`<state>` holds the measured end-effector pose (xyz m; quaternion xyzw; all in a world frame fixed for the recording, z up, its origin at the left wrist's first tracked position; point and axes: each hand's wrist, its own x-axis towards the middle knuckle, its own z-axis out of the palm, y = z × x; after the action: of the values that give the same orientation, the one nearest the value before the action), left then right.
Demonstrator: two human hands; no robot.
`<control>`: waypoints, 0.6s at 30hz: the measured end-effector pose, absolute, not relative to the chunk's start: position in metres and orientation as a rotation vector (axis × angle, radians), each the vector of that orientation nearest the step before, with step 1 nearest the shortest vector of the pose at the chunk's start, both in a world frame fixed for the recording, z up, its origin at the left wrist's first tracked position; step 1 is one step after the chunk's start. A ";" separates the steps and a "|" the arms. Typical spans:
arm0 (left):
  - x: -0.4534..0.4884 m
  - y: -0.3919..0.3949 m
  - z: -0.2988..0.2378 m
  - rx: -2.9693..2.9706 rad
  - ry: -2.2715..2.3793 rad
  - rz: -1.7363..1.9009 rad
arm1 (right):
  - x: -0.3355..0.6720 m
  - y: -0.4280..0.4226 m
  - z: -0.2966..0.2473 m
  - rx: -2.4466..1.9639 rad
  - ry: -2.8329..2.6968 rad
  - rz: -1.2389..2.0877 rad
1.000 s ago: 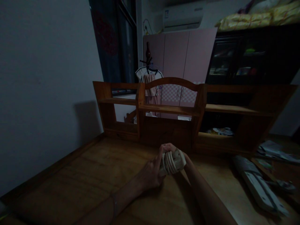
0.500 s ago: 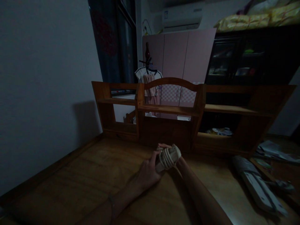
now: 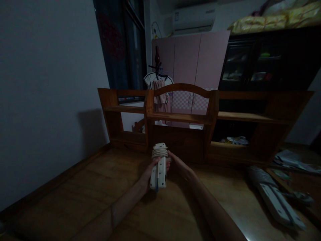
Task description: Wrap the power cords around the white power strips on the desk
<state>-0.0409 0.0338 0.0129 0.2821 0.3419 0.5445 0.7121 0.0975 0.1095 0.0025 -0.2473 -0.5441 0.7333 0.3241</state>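
Observation:
A white power strip point(image 3: 158, 169) with its cord wound round the far end stands almost upright over the wooden desk point(image 3: 82, 197). My left hand point(image 3: 147, 174) is wrapped round its lower half from the left. My right hand point(image 3: 177, 162) touches its right side with fingers curled against it. Both hands sit just in front of the wooden shelf unit point(image 3: 180, 117) at the back of the desk.
A second long white power strip point(image 3: 274, 199) lies on the right of the desk, beside papers point(image 3: 293, 160). The grey wall point(image 3: 45, 100) bounds the left. Behind the shelf stand pink wardrobes point(image 3: 190, 63) and hanging clothes point(image 3: 159, 88).
The power strip has been turned from lying sideways to standing upright and moved left and away, toward the shelf. My left hand now grips its body.

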 end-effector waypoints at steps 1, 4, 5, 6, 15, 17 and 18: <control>-0.042 0.036 0.012 0.592 0.747 1.209 | 0.099 0.110 0.004 -0.655 -1.439 1.886; -0.044 0.039 0.011 0.559 0.739 1.249 | 0.107 0.110 0.011 -0.700 -1.565 1.681; -0.043 0.039 0.011 0.565 0.744 1.247 | 0.111 0.111 0.014 -0.719 -1.621 1.614; -0.043 0.038 0.011 0.577 0.752 1.235 | 0.116 0.112 0.017 -0.739 -1.679 1.557; -0.037 0.030 -0.001 0.771 0.889 1.097 | 0.149 0.117 0.051 -0.877 -2.119 1.305; -0.036 0.028 -0.002 0.807 0.882 1.086 | 0.150 0.114 0.056 -0.890 -2.220 1.274; -0.035 0.028 -0.003 0.811 0.881 1.089 | 0.150 0.113 0.057 -0.899 -2.246 1.275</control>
<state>-0.0350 0.0278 -0.0030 0.3628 0.3940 0.4871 0.6898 0.1502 0.1133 0.0571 -0.3219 -0.8044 0.4566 0.2023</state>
